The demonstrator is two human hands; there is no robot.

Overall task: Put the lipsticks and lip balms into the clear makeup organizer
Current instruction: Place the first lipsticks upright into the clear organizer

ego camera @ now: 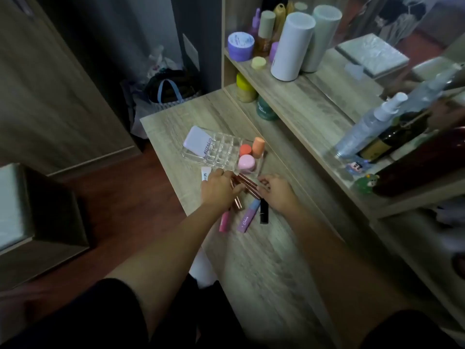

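At desk's near edge my left hand (218,188) curls over the rose-gold lipsticks (247,185), fingers closing on them; whether any is lifted I cannot tell. Right hand (278,191) rests loose-fingered at their other end, gripping nothing I can see. Pink tube (224,221), lilac tube (247,219), black lipstick (264,211), white tube (205,175) lie loose. Clear makeup organizer (221,150) just beyond: its grid slots look empty. I judge the work barely begun.

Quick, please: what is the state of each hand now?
Left hand: closed on rose-gold lipstick tubes.
Right hand: fingers curled at those tubes; grip cannot be told.
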